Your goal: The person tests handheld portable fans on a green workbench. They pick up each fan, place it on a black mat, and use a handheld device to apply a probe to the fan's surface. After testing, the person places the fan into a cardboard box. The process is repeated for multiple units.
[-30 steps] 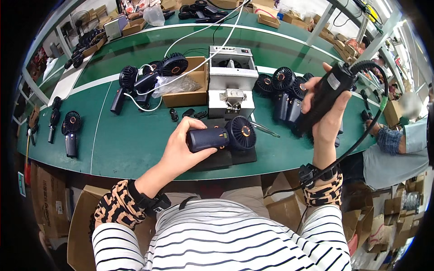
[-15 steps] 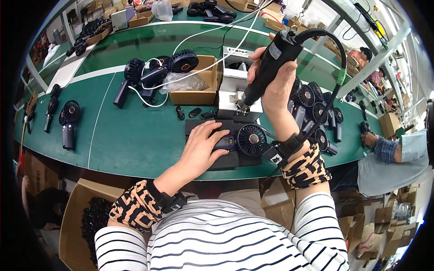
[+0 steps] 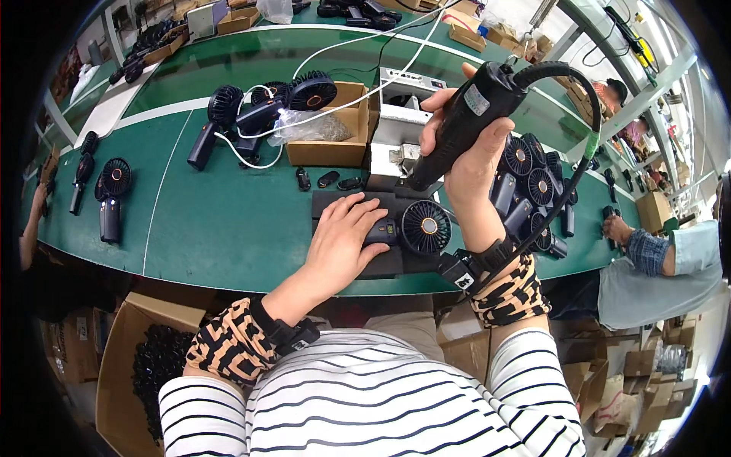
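Near the front edge of a green bench [image 3: 221,255], on a black mat [image 3: 381,266], lies a dark handheld fan [image 3: 415,228], its round head pointing to three o'clock and its handle to nine. The left hand [image 3: 341,238] covers most of that handle, fingers spread across it toward one o'clock and thumb along the near side; a small lit display shows just beyond the index finger, and the fan's head lies clear of the fingertips. Whether those fingers squeeze or only rest, I cannot tell. From the fan, toward one o'clock, the right hand [image 3: 474,152] is wrapped around a black powered driver [image 3: 461,114], raised well above the fan, its working end slanting down to seven o'clock before a grey metal machine [image 3: 407,114], which stands at twelve. Three small black parts [image 3: 329,179] sit at ten o'clock, close to the mat. At eleven stands an open carton [image 3: 324,154] with a clear plastic bag [image 3: 320,129], and left of it lie several fans with white cables [image 3: 259,114]. A heap of fans [image 3: 541,186] fills two o'clock, while one lone fan [image 3: 113,217] lies far out at nine.
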A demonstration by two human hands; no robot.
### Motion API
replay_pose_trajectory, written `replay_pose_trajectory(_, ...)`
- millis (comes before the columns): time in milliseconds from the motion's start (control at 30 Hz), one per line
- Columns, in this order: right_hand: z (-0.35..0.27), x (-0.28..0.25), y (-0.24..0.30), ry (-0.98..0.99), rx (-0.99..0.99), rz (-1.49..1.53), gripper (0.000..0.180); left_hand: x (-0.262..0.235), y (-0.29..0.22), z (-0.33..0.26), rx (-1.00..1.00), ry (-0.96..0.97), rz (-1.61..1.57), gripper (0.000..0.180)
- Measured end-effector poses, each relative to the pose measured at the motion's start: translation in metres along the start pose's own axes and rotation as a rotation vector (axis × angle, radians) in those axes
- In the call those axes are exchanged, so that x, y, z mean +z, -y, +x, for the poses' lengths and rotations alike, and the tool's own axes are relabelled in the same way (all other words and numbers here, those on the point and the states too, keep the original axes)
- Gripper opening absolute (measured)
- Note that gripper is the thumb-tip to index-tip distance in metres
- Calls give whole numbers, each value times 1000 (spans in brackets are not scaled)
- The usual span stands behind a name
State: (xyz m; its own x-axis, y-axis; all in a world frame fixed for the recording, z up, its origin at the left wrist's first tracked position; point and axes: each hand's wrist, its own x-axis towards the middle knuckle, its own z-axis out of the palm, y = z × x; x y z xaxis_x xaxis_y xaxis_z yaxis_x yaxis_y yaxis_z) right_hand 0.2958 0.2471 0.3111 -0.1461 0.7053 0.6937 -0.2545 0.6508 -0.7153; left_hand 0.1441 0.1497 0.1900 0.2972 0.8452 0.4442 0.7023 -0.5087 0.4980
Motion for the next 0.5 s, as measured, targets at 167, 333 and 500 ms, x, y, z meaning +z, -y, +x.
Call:
replay_pose_trajectory(167,14,-4,-2,-6,-133,-20,81,-4,-5,2,15,7,19,51)
replay_pose_trajectory(333,14,-6,-16,-53,-58,-53,93,-2,-4,1,-2,6,18,49)
replay_pose_trajectory(500,16,-8,-13,-45,-39,-23,95,0,-4,2,2,7,40,49)
